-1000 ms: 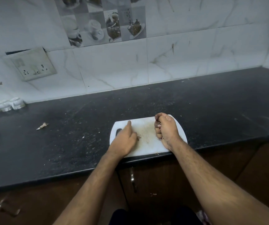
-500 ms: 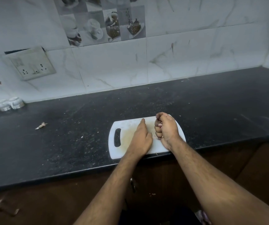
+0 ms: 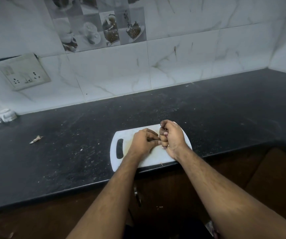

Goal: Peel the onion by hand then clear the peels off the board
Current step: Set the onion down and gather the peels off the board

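from the head view i see the white cutting board (image 3: 149, 159) lying at the front edge of the black counter (image 3: 70, 161), handle slot to the left, with wide bare counter to both sides and behind up to the tiled wall. my right hand (image 3: 172, 138) is fisted over the board's right end, bits of purple onion peel (image 3: 164, 147) showing under the curled fingers. my left hand (image 3: 144, 141) sits on the board, fingers bent, tips touching the right fist; i cannot tell whether it holds anything. a loose peel scrap (image 3: 36, 139) lies far left on the counter.
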